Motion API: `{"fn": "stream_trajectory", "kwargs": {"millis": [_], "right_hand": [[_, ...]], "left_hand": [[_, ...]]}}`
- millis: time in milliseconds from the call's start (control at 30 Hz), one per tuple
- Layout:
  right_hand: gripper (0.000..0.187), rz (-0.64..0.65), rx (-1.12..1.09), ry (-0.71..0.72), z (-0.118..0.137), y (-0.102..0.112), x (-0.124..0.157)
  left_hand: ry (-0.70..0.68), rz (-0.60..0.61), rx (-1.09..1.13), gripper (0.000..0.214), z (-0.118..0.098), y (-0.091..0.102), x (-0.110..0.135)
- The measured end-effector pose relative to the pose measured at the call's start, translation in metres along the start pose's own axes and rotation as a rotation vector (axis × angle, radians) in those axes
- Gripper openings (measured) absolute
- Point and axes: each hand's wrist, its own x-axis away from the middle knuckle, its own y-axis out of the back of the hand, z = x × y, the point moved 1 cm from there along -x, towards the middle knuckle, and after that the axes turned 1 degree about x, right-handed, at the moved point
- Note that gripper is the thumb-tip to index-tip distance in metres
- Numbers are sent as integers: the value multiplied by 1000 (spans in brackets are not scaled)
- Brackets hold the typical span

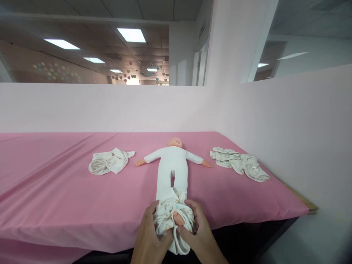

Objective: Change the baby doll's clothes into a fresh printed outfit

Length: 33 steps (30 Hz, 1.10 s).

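A baby doll in a white bodysuit lies on its back, arms spread, head toward the wall. Around its lower legs and feet bunches a pair of white printed baby trousers. My left hand grips the cloth on the left side, thumb at its front. On the right side my right hand pinches the same cloth, its thumb near the doll's foot, which shows through an opening. The doll's other foot is hidden in the folds.
A crumpled white garment lies left of the doll, and a pale printed garment lies to its right. A pink sheet covers the table, whose wooden corner shows at right. White walls stand behind and to the right.
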Motion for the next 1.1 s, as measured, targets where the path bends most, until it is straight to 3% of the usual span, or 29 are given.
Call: {"fn": "stream_trajectory", "kwargs": {"millis": [100,333,567,733,833,967,1033,1100], "right_hand": [[59,-4,-45,-41,6,-1,-1],[52,-35,-54,-67,13,2,-13],[51,11,10,-222,12,9,-15],[50,169,10,-247,27,22,-5],[58,319,28,-198,37,38,2],[68,513,210,-96,58,60,14],[55,582,336,-37,74,65,20],[36,647,443,25,91,65,24]], "left_hand": [[65,57,52,66,-7,7,-6],[-47,245,223,60,-13,23,-32],[14,310,170,50,-10,23,-35],[27,457,242,42,-8,37,-30],[22,679,339,47,-2,57,-31],[-47,991,464,75,2,87,-36],[-52,1063,430,77,-7,98,-37],[-12,1072,320,66,-24,107,-36]]}}
